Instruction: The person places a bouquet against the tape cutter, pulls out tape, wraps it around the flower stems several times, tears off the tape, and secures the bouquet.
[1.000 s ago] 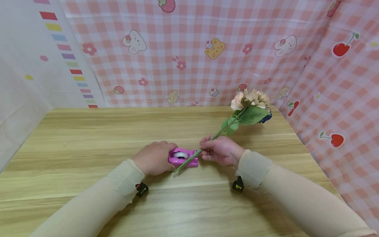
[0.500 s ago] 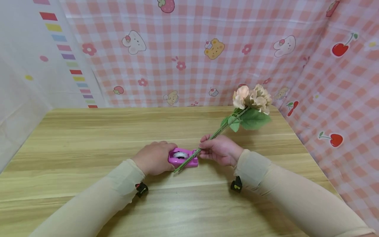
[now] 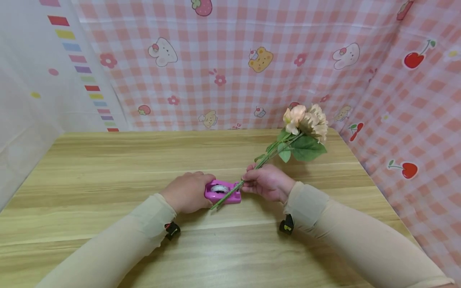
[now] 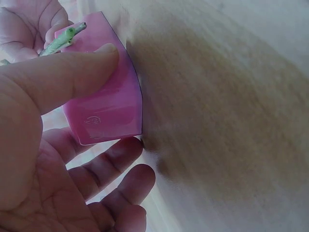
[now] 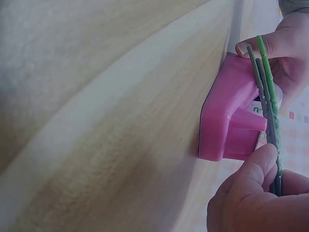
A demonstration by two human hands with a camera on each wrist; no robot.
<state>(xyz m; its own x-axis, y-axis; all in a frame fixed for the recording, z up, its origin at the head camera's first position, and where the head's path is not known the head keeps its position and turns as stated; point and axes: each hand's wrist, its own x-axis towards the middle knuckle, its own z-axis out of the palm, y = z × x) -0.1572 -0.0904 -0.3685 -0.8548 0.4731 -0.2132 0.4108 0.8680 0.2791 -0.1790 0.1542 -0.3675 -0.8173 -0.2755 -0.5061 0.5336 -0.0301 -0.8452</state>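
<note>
My left hand (image 3: 188, 192) grips the back end of a pink tape dispenser (image 4: 108, 108), thumb along one side and fingers at the other. The dispenser stands on the wooden table with a roll of tape (image 3: 219, 189) in it. Its toothed cutting edge (image 5: 259, 140) faces my right hand (image 3: 269, 183). Between thumb and fingers, that hand pinches several green flower stems (image 5: 270, 104), which slant across over the dispenser. Their cut ends point toward me, near my left thumb. Peach artificial flowers (image 3: 306, 122) and green leaves (image 3: 307, 149) spread at the far right end.
The light wooden table (image 3: 108, 164) reaches back to a pink checked cloth (image 3: 201, 56) with cartoon prints. More of this cloth hangs along the right side, close to the blooms. A black wrist camera (image 3: 287, 225) sits under the right wrist.
The bunch has turned in my right hand: the peach heads and leaves shifted, and a dark blue bloom seen earlier is now hidden. My left hand and the tape dispenser have stayed put.
</note>
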